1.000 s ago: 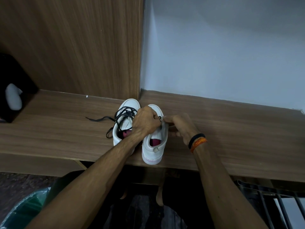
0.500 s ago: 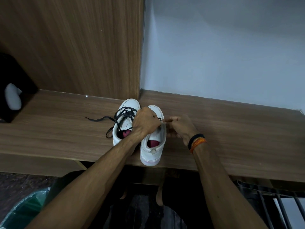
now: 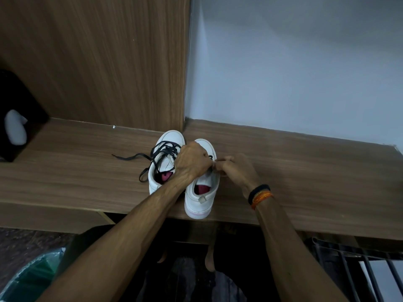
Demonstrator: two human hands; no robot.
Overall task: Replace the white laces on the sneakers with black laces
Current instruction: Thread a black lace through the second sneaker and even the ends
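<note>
Two white sneakers stand side by side on a wooden shelf [image 3: 305, 175], toes toward the wall. The left sneaker [image 3: 160, 182] carries a black lace [image 3: 161, 152], with one loose end trailing left across the wood. My left hand [image 3: 193, 163] curls over the front of the right sneaker [image 3: 199, 199] and hides its eyelets. My right hand [image 3: 236, 170] is beside that shoe's right edge, fingertips pinched together against my left hand's. A small dark bit of lace shows between them at the shoe's upper edge. What the fingers pinch is too small to tell.
A wooden panel [image 3: 98, 62] rises behind the left half of the shelf and a pale wall [image 3: 294, 62] behind the right half. A black box with a white object [image 3: 16, 129] sits at far left. The right sneaker's heel overhangs the shelf's front edge.
The right sneaker's heel has swung slightly left. My right hand has drawn in closer to my left, so the fingertips now meet.
</note>
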